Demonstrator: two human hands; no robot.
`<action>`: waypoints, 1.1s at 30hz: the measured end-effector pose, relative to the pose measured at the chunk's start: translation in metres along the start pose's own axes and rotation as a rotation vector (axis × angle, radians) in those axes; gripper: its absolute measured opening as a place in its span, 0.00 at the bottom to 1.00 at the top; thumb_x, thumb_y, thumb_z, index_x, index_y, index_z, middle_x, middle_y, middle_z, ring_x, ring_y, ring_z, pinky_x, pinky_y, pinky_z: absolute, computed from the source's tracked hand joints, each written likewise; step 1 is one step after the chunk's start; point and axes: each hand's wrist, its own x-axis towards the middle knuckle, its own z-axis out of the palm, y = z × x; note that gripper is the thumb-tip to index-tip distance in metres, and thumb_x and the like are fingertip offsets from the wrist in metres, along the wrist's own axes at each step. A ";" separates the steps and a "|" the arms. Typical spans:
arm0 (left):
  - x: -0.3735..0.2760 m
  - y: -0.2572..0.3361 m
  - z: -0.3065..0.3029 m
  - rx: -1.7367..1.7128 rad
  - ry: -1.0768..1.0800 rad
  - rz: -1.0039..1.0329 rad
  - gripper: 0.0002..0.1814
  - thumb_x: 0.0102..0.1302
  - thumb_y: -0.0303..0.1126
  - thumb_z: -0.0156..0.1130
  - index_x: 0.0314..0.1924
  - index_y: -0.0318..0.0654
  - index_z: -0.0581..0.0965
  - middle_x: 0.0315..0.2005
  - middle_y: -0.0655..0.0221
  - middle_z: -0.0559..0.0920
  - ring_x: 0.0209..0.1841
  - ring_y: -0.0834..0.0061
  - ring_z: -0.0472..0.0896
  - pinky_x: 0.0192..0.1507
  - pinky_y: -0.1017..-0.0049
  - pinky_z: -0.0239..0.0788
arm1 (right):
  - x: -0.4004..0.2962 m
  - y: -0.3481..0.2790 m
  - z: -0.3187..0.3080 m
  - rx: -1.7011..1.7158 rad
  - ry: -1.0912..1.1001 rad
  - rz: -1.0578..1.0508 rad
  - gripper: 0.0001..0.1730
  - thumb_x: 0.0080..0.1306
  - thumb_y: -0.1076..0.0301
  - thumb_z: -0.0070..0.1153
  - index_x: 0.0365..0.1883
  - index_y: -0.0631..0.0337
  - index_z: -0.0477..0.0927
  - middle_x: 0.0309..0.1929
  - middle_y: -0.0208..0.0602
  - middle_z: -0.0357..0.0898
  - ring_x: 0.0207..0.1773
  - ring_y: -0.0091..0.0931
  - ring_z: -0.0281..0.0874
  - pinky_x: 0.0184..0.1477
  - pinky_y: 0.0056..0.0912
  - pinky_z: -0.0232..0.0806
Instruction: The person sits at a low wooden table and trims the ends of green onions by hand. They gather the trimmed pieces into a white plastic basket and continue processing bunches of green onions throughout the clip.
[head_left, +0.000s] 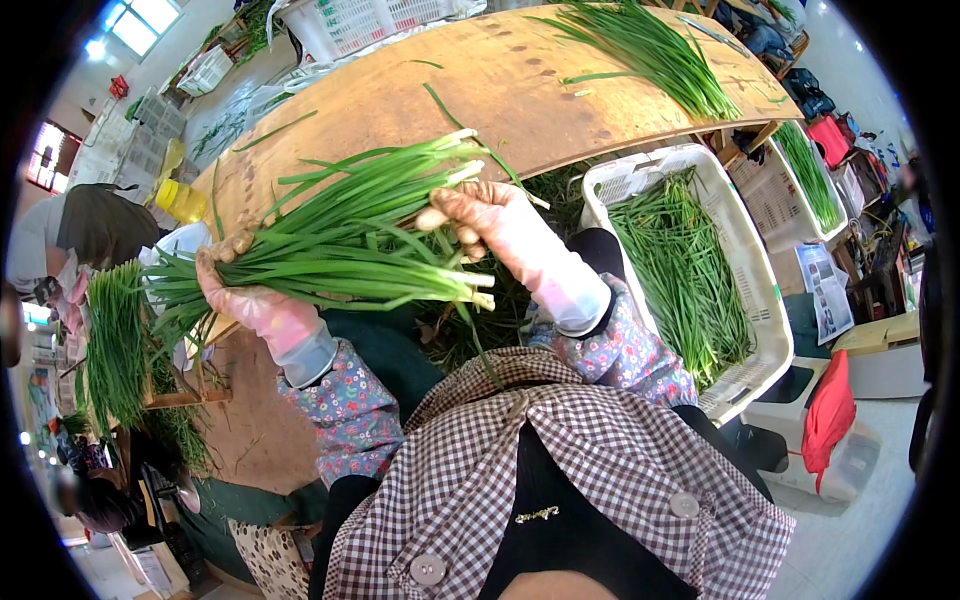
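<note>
My left hand (251, 300), in a soiled translucent glove, is closed around the leafy part of a bunch of green garlic chives (352, 262). The pale cut ends point right, towards my other hand. My right hand (487, 225), gloved too, is beside those ends with its fingers bent; its fingertips are at some stalks near the middle of the bunch, and whether they grip any is hard to tell. Another bunch of chives (667, 60) lies on the wooden table (480, 82) at the far right, with a few loose leaves scattered across the tabletop.
A white plastic crate (772, 322) of loose chives stands at my right, and a second crate (750, 199) is behind it. More chives (116, 337) hang over an edge at the left, near a co-worker (97, 225). A yellow container (180, 201) stands beyond the table's left end.
</note>
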 end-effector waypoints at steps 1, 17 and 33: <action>-0.005 -0.002 0.011 0.050 0.066 0.000 0.14 0.65 0.39 0.52 0.23 0.43 0.70 0.18 0.71 0.74 0.30 0.72 0.74 0.49 0.63 0.66 | -0.001 0.000 -0.005 0.075 -0.028 -0.018 0.15 0.67 0.60 0.54 0.33 0.65 0.82 0.15 0.23 0.70 0.15 0.15 0.58 0.20 0.19 0.58; 0.003 -0.001 -0.012 0.164 0.079 0.046 0.15 0.67 0.40 0.50 0.22 0.44 0.71 0.22 0.68 0.77 0.34 0.68 0.75 0.49 0.64 0.66 | -0.047 -0.006 -0.117 0.670 -0.294 -0.467 0.14 0.69 0.57 0.47 0.28 0.55 0.76 0.11 0.17 0.62 0.11 0.14 0.56 0.16 0.20 0.56; -0.054 -0.026 0.021 0.743 -1.040 -0.473 0.34 0.67 0.58 0.46 0.48 0.29 0.78 0.53 0.50 0.75 0.50 0.61 0.75 0.55 0.63 0.65 | -0.033 -0.073 -0.039 -0.230 -0.274 -0.403 0.24 0.65 0.51 0.50 0.33 0.67 0.77 0.27 0.37 0.82 0.21 0.20 0.72 0.26 0.21 0.66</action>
